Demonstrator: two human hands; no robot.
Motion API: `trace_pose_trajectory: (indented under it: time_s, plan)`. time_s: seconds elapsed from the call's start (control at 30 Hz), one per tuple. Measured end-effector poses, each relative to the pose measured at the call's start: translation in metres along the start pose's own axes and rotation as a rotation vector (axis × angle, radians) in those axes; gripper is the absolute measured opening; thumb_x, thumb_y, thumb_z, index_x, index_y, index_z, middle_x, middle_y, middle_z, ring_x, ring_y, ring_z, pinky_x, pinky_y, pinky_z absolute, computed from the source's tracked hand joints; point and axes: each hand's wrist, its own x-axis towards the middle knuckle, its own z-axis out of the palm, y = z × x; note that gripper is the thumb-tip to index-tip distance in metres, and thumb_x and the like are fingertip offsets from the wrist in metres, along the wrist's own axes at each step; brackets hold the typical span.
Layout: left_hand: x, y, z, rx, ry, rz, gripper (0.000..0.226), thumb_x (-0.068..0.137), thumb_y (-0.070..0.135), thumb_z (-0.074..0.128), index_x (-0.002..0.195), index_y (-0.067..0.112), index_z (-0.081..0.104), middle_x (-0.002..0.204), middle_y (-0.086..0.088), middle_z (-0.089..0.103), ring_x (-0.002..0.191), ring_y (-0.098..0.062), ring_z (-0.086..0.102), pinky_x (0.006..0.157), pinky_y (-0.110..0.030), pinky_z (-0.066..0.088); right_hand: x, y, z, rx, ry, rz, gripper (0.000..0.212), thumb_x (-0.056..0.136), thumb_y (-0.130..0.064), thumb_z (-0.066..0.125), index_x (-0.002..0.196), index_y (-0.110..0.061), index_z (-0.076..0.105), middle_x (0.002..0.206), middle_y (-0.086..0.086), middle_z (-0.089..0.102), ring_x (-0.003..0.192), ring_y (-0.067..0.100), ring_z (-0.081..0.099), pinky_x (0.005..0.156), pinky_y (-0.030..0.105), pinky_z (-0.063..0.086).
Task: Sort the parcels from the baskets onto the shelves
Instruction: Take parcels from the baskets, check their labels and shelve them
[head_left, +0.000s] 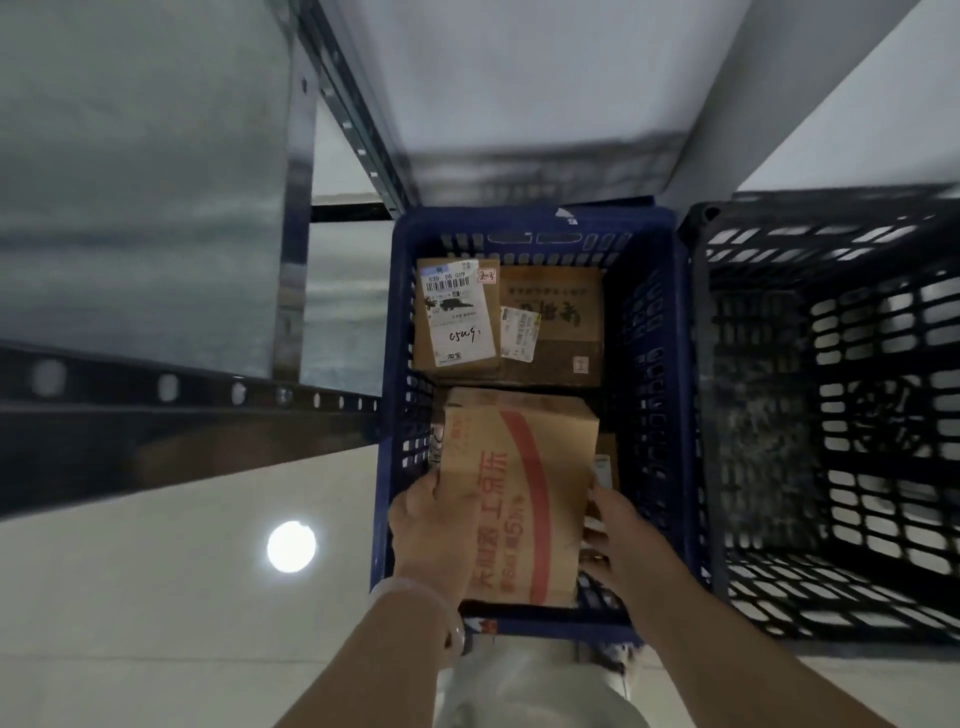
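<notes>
L hand (434, 525) & R hand (621, 538) grip opposite sides of box (519, 483) at basket's (662, 364) 6 o'clock; side-only hold could slip on lifting.

Shiny pale tile floor (156, 613) with a round light glare (291, 546) at 8 o'clock, dark metal shelving frame (182, 400) at 9.

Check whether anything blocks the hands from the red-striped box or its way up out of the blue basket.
Nothing visible does. The left hand and right hand grip the box by its two sides, and nothing lies on top of it. The other parcels sit at the far end of the basket.
</notes>
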Motion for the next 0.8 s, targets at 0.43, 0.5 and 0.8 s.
trace_pose_trajectory:
  time_s: [0.43, 0.5, 0.8]
  plan:
    - [-0.249, 0.164, -0.089, -0.498, -0.215, 0.133, 0.060, 0.098, 0.060, 0.028, 0.108, 0.019, 0.069, 0.107, -0.010, 0.072, 0.099, -0.026, 0.066, 0.080, -0.033, 0.055, -0.280, -0.170, -0.053, 0.227, 0.103, -0.378, 0.058, 0.103, -0.048, 0.026, 0.106, -0.005, 0.065, 0.112, 0.017, 0.069, 0.103, 0.028, 0.064, 0.091, 0.039, 0.051]
    - [-0.287, 0.185, -0.104, -0.512, -0.245, 0.229, 0.059, 0.097, 0.059, 0.028, 0.103, 0.018, 0.071, 0.096, -0.008, 0.073, 0.087, -0.024, 0.068, 0.071, -0.035, 0.058, -0.324, -0.189, -0.061, 0.239, 0.081, -0.440, 0.056, 0.103, -0.046, 0.028, 0.114, -0.006, 0.065, 0.115, 0.016, 0.069, 0.106, 0.030, 0.064, 0.085, 0.038, 0.052]
    - [-0.445, 0.255, -0.147, -0.424, -0.365, 0.613, 0.030, 0.099, 0.018, 0.053, 0.128, 0.023, 0.056, 0.121, -0.005, 0.067, 0.107, -0.028, 0.066, 0.089, -0.050, 0.056, -0.504, -0.223, -0.074, 0.108, 0.081, -0.745, 0.034, 0.100, -0.042, 0.041, 0.114, -0.025, 0.068, 0.111, -0.004, 0.072, 0.104, 0.016, 0.067, 0.087, 0.040, 0.055]
